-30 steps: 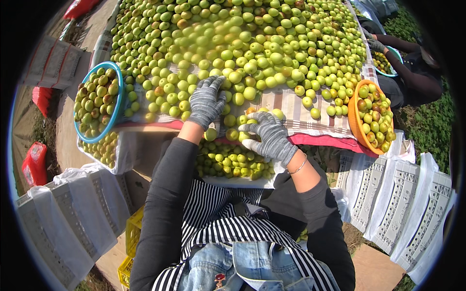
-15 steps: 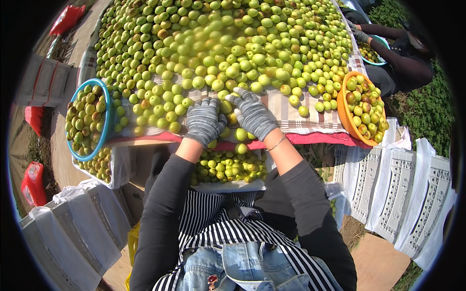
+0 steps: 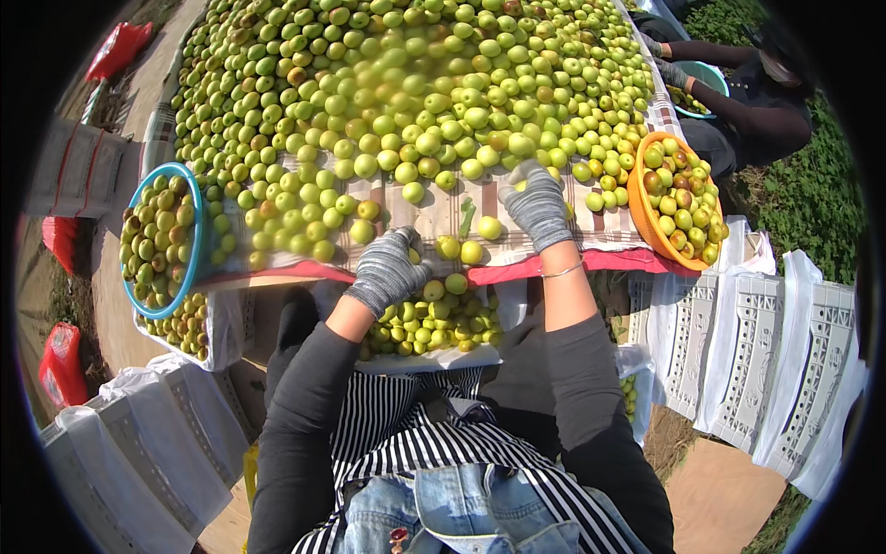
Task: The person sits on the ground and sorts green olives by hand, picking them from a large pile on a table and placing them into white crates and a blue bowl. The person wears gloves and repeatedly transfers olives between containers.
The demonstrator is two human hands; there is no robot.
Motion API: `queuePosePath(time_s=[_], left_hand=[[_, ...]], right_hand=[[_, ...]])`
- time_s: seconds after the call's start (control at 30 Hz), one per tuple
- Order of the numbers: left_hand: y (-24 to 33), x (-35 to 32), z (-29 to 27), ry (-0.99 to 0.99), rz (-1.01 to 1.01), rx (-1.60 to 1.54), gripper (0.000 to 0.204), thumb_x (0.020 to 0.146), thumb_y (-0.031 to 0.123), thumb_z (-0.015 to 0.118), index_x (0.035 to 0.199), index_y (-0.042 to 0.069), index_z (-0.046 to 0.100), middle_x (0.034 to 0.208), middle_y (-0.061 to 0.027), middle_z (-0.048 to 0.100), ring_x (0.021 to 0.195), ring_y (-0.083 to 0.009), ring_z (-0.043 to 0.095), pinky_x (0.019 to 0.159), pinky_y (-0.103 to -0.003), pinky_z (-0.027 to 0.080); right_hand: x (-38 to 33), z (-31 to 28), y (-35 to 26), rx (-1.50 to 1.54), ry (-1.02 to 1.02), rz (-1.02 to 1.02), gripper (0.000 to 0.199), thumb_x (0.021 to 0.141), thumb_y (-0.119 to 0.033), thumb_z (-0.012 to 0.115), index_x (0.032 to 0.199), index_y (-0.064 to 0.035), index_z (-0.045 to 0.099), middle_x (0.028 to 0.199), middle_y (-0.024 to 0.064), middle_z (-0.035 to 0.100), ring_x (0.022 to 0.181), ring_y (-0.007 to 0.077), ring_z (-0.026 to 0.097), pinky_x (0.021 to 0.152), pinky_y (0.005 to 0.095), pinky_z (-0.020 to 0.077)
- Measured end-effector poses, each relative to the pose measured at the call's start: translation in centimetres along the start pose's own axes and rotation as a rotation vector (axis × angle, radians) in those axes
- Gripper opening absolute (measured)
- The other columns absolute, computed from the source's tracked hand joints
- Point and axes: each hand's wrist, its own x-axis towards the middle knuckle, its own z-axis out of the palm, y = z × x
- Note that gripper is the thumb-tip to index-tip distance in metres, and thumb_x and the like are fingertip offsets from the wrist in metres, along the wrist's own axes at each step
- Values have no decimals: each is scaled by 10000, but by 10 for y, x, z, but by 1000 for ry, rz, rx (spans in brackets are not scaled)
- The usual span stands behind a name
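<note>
— In the head view, where were the hands?

— Both gloved, at the near edge of the tabletop (image 3: pixel 554 231). The left hand (image 3: pixel 388 270) lay palm down at the red rim, fingers curled over green fruits (image 3: pixel 457 249) — whether it gripped one, I could not tell. The right hand (image 3: pixel 537 205) rested farther out and to the right, fingers bent loosely into the heap, grip not visibly closed on anything.

— And the fruit relative to them?

— A few loose ones sat between the two hands, just right of the left hand and nearer to it; being round, they had no long axis to speak of. Directly below the rim stood a white crate (image 3: pixel 434 323) already holding fruit. A blue basket (image 3: pixel 157 240) sat far left, an orange basket (image 3: pixel 678 198) right.
</note>
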Motion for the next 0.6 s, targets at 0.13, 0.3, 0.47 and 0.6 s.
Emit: queuePosePath(time_s=[0.13, 0.3, 0.47, 0.6], left_hand=[[-45, 10, -41, 440, -144, -307, 252, 698, 174, 652, 892, 28, 584, 787, -124, 622, 738, -228, 616, 713, -332, 493], [-139, 0, -97, 788, -384, -19, 455, 661, 162, 663, 1099, 58, 596, 1050, -152, 604, 975, -280, 587, 843, -349, 463], [-173, -1, -88, 594, -459, -161, 580, 638, 157, 649, 1205, 99, 541, 1102, -159, 581, 986, -276, 581, 873, -341, 450], [-156, 19, -72, 621, -326, -84, 595, 645, 167, 652, 1222, 107, 520, 1300, -179, 413, 1178, -294, 433, 989, -330, 367]], right_hand=[[21, -16, 61, -254, 342, 43, 447, 629, -138, 660, 1054, -30, 575, 1097, 189, 537, 1014, 329, 524, 890, 357, 427], [38, -5, 93, -24, 340, -28, 576, 638, -95, 622, 1204, -43, 525, 1253, 182, 470, 1144, 292, 470, 969, 321, 380], [41, 18, 76, 423, 161, -165, 539, 670, -66, 577, 1206, -48, 523, 1248, 153, 490, 1163, 274, 465, 981, 319, 365], [39, 32, 50, 180, 163, -330, 574, 656, -93, 611, 1220, -63, 512, 1251, 181, 475, 1184, 296, 441, 997, 342, 345]])
